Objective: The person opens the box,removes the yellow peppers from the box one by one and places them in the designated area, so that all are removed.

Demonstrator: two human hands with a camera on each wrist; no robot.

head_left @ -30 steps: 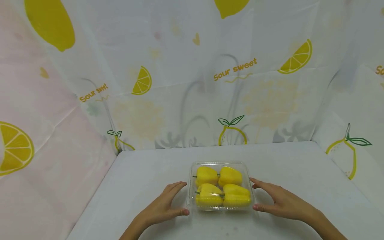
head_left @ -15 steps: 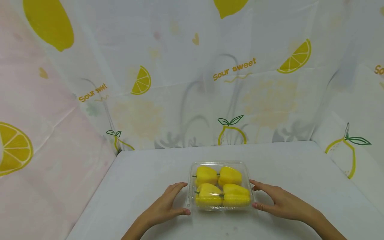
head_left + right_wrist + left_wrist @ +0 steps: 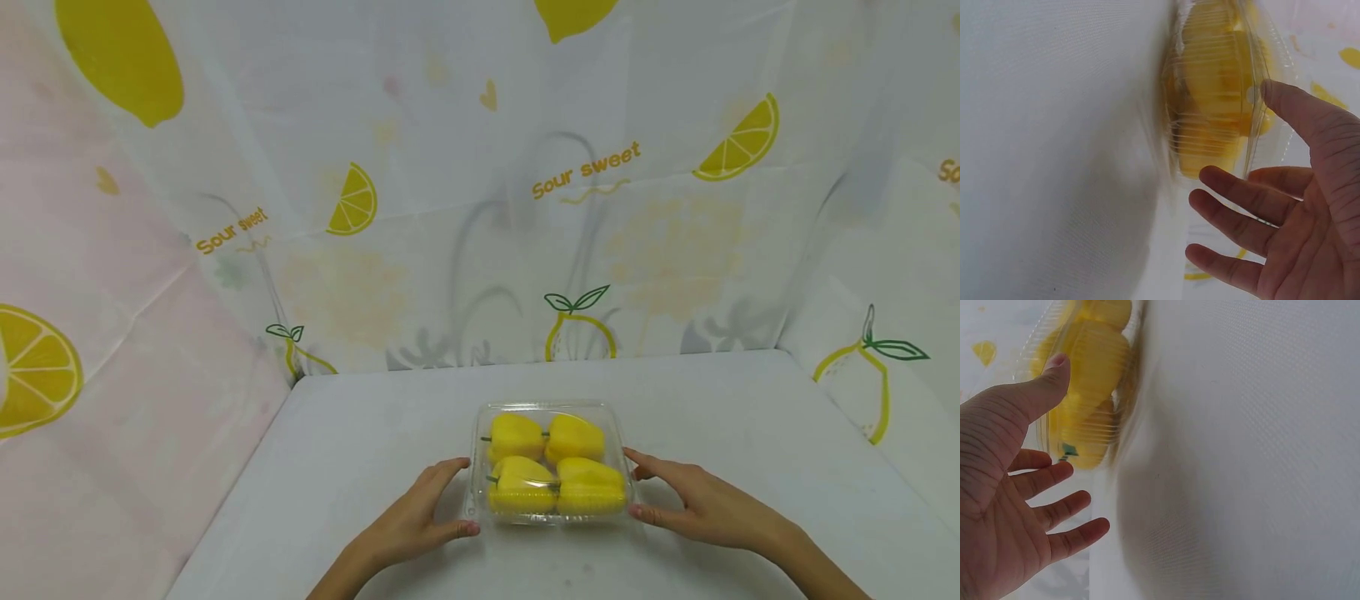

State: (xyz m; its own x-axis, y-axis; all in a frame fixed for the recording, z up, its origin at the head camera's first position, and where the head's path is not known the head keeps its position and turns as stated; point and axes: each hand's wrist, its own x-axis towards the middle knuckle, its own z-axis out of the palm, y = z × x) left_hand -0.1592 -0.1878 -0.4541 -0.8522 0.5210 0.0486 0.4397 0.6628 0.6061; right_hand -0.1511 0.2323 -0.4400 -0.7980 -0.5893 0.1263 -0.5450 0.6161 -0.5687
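Note:
A clear plastic clamshell box [image 3: 622, 421] sits on the white table, with several yellow bell peppers [image 3: 591, 486] inside, their stems pointing left. At its left side is my left hand [image 3: 414, 515], index fingertip right at the rim and thumb at the front left corner. On the opposite side, my right hand [image 3: 708, 507] has its index finger and thumb against the box edge. The right wrist view has the thumb tip [image 3: 1267, 90] on the rim, with the other fingers extended below. Ribbed box walls [image 3: 1094, 425] appear behind the left hand's spread fingers in the left wrist view.
The white tabletop [image 3: 360, 425] extends around the box. Behind it and at both sides hangs a pale curtain [image 3: 420, 292] printed with lemons and lettering, meeting the table's back edge.
The left hand has edged slightly right, toward the box. My right thumb has come in a little to the box's edge. The box has stayed in place.

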